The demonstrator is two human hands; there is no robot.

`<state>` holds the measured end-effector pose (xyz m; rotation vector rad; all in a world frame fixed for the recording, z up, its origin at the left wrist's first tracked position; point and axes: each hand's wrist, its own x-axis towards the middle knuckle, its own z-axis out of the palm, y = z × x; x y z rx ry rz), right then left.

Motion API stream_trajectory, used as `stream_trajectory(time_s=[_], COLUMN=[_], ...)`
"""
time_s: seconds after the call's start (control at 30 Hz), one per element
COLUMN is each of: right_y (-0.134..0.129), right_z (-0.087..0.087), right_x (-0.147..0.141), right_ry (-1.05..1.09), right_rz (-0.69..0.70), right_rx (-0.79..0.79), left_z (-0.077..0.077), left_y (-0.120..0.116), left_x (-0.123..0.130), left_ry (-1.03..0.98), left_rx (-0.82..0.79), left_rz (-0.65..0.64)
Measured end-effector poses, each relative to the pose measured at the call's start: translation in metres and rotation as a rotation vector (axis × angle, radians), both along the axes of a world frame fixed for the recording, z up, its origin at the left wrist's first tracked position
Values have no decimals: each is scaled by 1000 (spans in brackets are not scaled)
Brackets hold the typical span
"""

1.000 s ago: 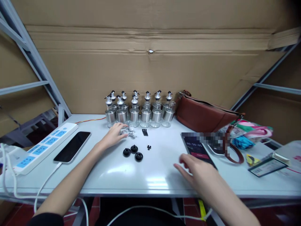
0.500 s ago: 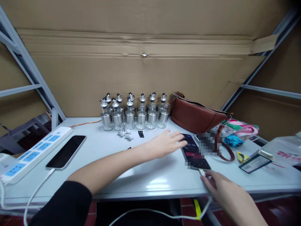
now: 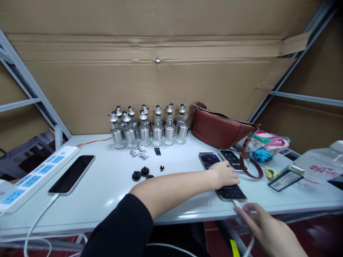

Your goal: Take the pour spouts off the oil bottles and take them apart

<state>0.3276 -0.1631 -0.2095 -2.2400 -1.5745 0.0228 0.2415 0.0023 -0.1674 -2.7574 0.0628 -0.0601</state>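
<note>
Near the right front of the table lies a dark phone (image 3: pixel 232 193), its screen partly covered by my left hand (image 3: pixel 223 175). The fingers of that hand curl over the phone's right edge. At the phone's bottom end, my right hand (image 3: pixel 264 225) pinches the white plug (image 3: pixel 237 203) of a cable between thumb and forefinger. The plug meets the phone's edge. Just behind is another phone (image 3: pixel 230 159) with a lit screen. Farther left are black round caps (image 3: pixel 136 175), small black pieces (image 3: pixel 157 151) and silvery parts (image 3: pixel 138 152).
Several glass-and-metal bottles (image 3: pixel 145 135) stand along the cardboard wall (image 3: pixel 107 85). A brown bag (image 3: pixel 219 128) is right of them. A box (image 3: pixel 286 177) and plastic jug (image 3: pixel 318 166) are far right. A power strip (image 3: pixel 40 178) and charging phone (image 3: pixel 72 175) lie left.
My left hand has moved right and down onto the dark phone. The black round caps have come into sight. My right hand keeps hold of the plug, and the view has shifted slightly.
</note>
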Motion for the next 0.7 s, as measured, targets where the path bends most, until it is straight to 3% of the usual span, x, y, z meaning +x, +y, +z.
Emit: stream_trajectory(time_s=[0.1, 0.23, 0.37, 0.43, 0.5, 0.6, 0.7], right_y=[8, -2, -26, -29, -22, -8, -7], right_z=[4, 6, 3, 7, 15, 25, 19], right_x=[-1, -8, -3, 6, 16, 26, 28], right_ry=[53, 24, 206, 195, 154, 233, 307], right_rz=[46, 34, 159, 1, -56, 20, 33], right_rx=[-129, -112, -84, 80, 102, -25, -87], left_z=[3, 12, 15, 15, 18, 30, 47], left_y=[4, 8, 19, 23, 24, 21, 18], left_x=[1, 1, -11, -19, -25, -23, -9], left_ry=[3, 54, 34, 23, 30, 56, 8], left_rx=[-31, -86, -83, -75, -103, -198, -276], left_rz=[-22, -20, 66, 89, 142, 280, 374])
